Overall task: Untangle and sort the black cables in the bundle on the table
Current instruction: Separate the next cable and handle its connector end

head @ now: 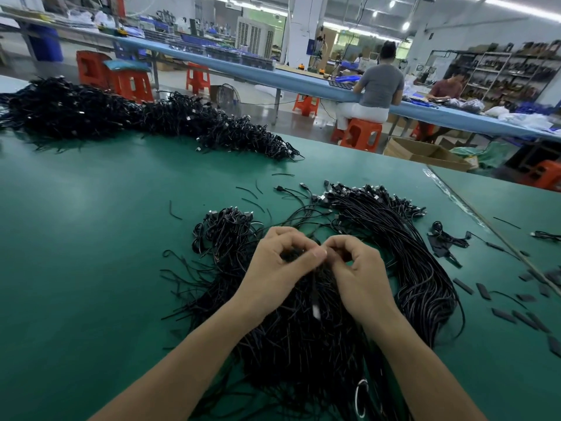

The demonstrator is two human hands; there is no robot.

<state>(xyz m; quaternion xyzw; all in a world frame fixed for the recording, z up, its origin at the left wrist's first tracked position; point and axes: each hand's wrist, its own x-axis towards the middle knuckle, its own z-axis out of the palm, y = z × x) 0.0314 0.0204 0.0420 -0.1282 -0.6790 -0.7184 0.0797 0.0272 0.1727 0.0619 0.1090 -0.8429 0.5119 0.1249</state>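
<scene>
Fingers (315,253) pinch a cable (314,288) above the bundle (303,344), straightened cables (409,253) lying alongside.

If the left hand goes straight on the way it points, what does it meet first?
Probably the right hand. The left hand points up and right, and the fingers of both pinch a cable almost tip to tip. Depth is unclear, so it might slip past.

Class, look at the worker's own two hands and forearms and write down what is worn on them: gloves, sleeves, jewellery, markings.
Nothing is worn. The left hand and the right hand are bare, without gloves, and no ring shows on the visible fingers. The left forearm and the right forearm are bare to the picture's bottom edge: no sleeve, watch or bracelet is in view.
</scene>
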